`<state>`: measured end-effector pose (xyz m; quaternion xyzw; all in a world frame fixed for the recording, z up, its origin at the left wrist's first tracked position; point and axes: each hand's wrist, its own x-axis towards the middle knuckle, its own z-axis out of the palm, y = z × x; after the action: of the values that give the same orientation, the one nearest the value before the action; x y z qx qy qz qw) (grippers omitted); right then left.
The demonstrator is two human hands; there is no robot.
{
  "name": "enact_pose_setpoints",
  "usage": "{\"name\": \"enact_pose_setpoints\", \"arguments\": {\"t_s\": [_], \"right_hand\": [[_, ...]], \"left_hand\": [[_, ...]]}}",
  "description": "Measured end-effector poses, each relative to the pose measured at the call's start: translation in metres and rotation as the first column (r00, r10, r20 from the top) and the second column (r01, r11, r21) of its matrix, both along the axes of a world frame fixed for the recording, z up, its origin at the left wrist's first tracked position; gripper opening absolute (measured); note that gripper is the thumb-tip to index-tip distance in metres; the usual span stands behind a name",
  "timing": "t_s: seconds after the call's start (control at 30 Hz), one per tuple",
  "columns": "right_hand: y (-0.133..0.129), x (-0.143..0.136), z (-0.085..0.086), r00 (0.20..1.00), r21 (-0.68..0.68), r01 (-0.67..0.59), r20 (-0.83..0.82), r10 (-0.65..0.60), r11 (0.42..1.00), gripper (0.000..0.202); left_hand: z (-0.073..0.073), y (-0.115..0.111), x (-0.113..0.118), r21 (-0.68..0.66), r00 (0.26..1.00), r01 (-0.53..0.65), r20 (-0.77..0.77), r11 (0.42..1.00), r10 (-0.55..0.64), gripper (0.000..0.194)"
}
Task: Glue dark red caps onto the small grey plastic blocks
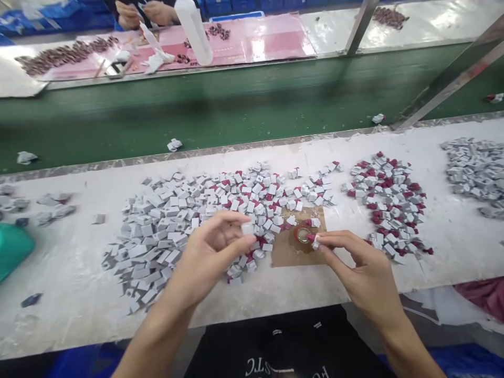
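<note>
My left hand [218, 244] is closed in a loose pinch, with a small light-grey plastic block [247, 228] between thumb and fingertips. It hovers over the right part of a large pile of similar grey blocks [165, 220], some joined to dark red pieces. My right hand [360, 262] pinches a small grey and dark red piece [315, 242]. Its red end is at a small round red-rimmed dish [302, 234] on a brown cardboard square [285, 255]; whether it touches the contents I cannot tell. Another red and grey piece [314, 222] lies just behind the dish.
To the right lies a heap of grey and red pieces [388, 205], with a grey heap [478, 173] beyond it. A green barrier [236, 113] runs behind the table. Across it, a co-worker's hands [145, 13] are near a white bottle [196, 34]. A teal container [13, 249] stands left.
</note>
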<state>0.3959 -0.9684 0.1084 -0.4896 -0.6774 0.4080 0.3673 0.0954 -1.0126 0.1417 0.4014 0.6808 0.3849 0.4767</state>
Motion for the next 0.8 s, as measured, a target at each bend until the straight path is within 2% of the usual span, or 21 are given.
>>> {"name": "enact_pose_setpoints", "arguments": {"t_s": [0.07, 0.17, 0.27, 0.4, 0.47, 0.53, 0.67, 0.8], "right_hand": [[0.0, -0.002, -0.001, 1.0, 0.0, -0.001, -0.001, 0.001, 1.0, 0.013], [0.001, -0.002, -0.002, 1.0, 0.029, 0.003, -0.004, -0.003, 1.0, 0.016], [0.001, -0.003, -0.002, 1.0, 0.08, -0.022, 0.008, 0.022, 0.997, 0.022], [0.002, -0.004, 0.002, 1.0, 0.099, -0.026, 0.01, 0.025, 0.995, 0.024], [0.004, -0.004, 0.006, 0.999, 0.029, 0.032, -0.038, -0.03, 0.999, 0.019], [0.007, -0.003, 0.01, 0.987, -0.097, 0.069, -0.136, -0.082, 0.993, 0.015], [0.015, -0.003, 0.012, 0.916, -0.292, -0.024, -0.389, -0.096, 0.956, 0.015], [0.019, -0.004, 0.009, 0.878, -0.345, -0.049, -0.462, -0.124, 0.937, 0.014]], "left_hand": [[-0.007, 0.003, 0.023, -0.006, 0.985, 0.036, 0.171, 0.999, -0.035, 0.025], [-0.012, 0.007, 0.047, 0.013, 0.956, 0.024, 0.293, 1.0, -0.027, 0.02], [-0.014, 0.011, 0.058, 0.016, 0.954, 0.021, 0.297, 1.0, -0.024, 0.024], [-0.014, 0.017, 0.062, 0.027, 0.973, 0.008, 0.232, 1.0, -0.014, 0.018], [-0.012, 0.02, 0.063, 0.044, 0.979, -0.003, 0.204, 0.999, -0.006, 0.017], [-0.01, 0.024, 0.066, 0.074, 0.976, 0.011, 0.216, 0.997, -0.026, 0.016], [-0.007, 0.032, 0.077, 0.141, 0.948, 0.073, 0.299, 0.987, -0.113, 0.013], [-0.005, 0.037, 0.085, 0.146, 0.939, 0.089, 0.317, 0.985, -0.131, 0.013]]}}
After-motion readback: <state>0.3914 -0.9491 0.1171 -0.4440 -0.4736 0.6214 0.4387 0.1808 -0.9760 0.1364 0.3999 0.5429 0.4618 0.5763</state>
